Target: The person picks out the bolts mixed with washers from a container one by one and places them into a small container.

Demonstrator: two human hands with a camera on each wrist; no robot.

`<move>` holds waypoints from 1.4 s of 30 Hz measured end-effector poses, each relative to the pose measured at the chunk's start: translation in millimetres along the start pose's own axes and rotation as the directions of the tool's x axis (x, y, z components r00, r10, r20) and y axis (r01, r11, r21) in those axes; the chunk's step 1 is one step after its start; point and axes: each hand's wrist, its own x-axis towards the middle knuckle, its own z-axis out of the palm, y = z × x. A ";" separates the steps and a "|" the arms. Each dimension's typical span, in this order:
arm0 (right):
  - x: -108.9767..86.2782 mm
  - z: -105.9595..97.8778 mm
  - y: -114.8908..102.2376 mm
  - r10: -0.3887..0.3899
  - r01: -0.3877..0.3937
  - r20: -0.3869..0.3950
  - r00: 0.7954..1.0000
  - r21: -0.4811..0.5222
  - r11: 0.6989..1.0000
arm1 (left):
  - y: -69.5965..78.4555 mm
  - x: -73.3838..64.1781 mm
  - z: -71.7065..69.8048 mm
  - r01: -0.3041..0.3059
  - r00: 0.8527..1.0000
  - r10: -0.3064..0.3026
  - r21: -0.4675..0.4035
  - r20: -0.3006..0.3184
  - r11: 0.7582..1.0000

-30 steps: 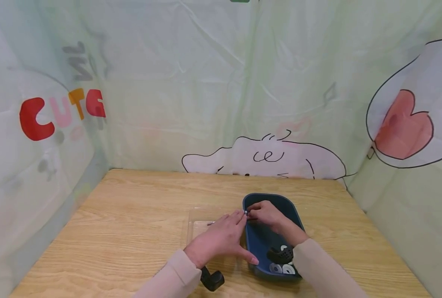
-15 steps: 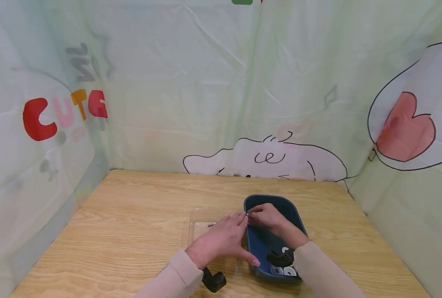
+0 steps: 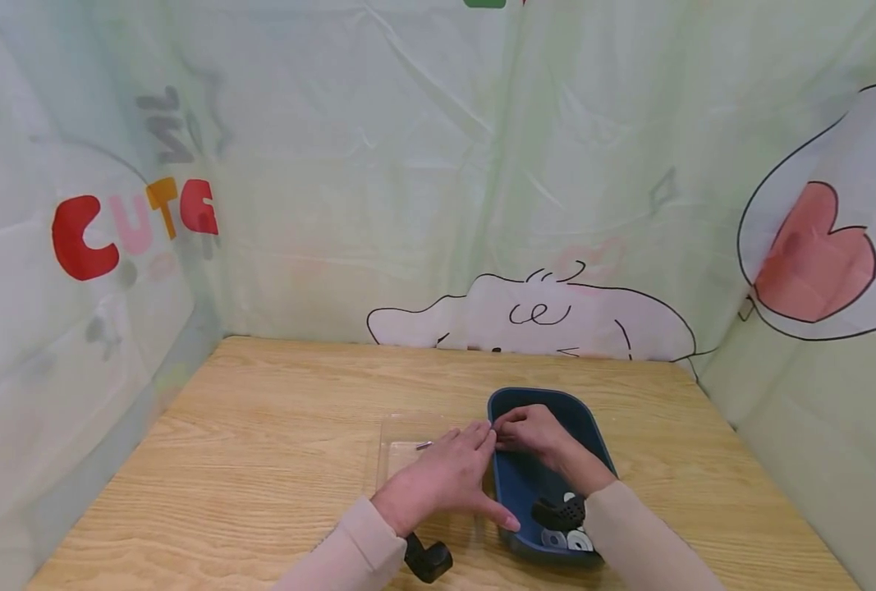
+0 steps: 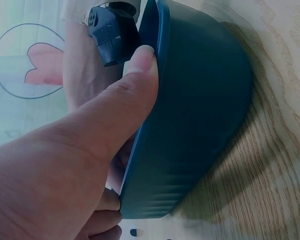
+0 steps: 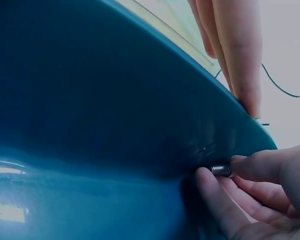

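Observation:
In the head view my left hand [image 3: 445,476] lies along the left side of a dark blue bin [image 3: 515,486]. Its straight fingers touch the rim near the far corner, and the thumb [image 4: 143,59] rests on the rim nearer me. My right hand [image 3: 535,433] reaches inside the bin at that corner. Between thumb and fingertips it pinches a small threaded metal piece, like a screw [image 5: 220,170], close to the inner wall in the right wrist view. In the head view the fingers hide this piece.
A clear plastic tray [image 3: 396,419] lies left of the bin, partly under my left hand, with a small metal rod [image 3: 424,445] in it. White rings [image 3: 580,540] lie at the bin's near end. Black wrist devices [image 3: 428,561] hang below my wrists. A curtain [image 3: 334,205] borders the table.
Both hands keep nearly the same place at the bin's corner. A shiny bit seen between the fingertips earlier is hidden in the head view now. The head view has shifted slightly.

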 end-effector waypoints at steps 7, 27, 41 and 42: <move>-5.2 -5.0 -6.0 -0.010 0.009 0.026 1.000 0.039 0.999 | 1.6 -0.2 -0.6 0.016 1.000 -0.016 -0.001 0.015 1.000; -18.5 -25.6 -4.2 -0.067 0.049 0.100 0.993 0.168 0.985 | -1.8 -0.4 5.3 0.033 0.999 -0.031 -0.105 0.021 0.994; -25.2 -35.1 -1.9 -0.075 0.057 0.086 0.993 0.187 0.981 | -5.4 -2.8 -0.7 0.047 0.999 -0.048 -0.158 -0.002 0.986; -25.4 -36.2 -1.9 -0.077 0.059 0.089 0.993 0.191 0.980 | -5.8 -3.1 -1.5 0.049 0.999 -0.051 -0.156 -0.009 0.987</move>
